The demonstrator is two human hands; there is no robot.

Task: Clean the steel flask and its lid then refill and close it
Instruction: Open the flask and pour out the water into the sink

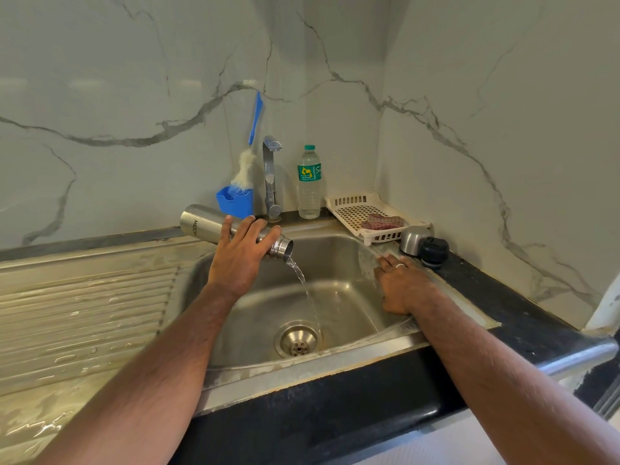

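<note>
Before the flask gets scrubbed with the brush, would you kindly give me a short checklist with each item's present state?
1. Steel flask held firmly: ok, left hand grips it.
2. Mouth over the sink: ok, tilted down, water stream falls toward the drain.
3. Flask fully emptied: not ok, water is pouring.
4. Right hand free for the brush: ok, resting open on the sink edge.
5. Bottle brush within reach: ok, upright in the blue holder.
6. Lid off: ok, steel cap and black stopper sit on the counter.
</note>
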